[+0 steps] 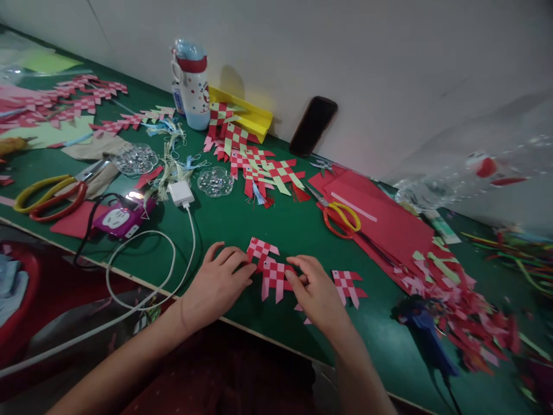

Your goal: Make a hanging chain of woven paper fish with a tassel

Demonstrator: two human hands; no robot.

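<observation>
Left hand [227,279], fingers loosely spread, was at the pink-and-red woven paper fish [273,273] by the green bench's [216,222] near edge! Right hand [314,287], thumb and fingers narrowly parted, was at its other side; whether either gripped, I couldn't tell. Red-and-yellow-handled scissors [339,218] lay beyond, rightward.

head-worn view, facing forward and down, hands fairly near

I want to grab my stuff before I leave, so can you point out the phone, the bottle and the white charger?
Phone [313,125]: head view, middle of its dark face.
Bottle [193,95]: head view, its white body.
White charger [180,193]: head view, its block.
</observation>
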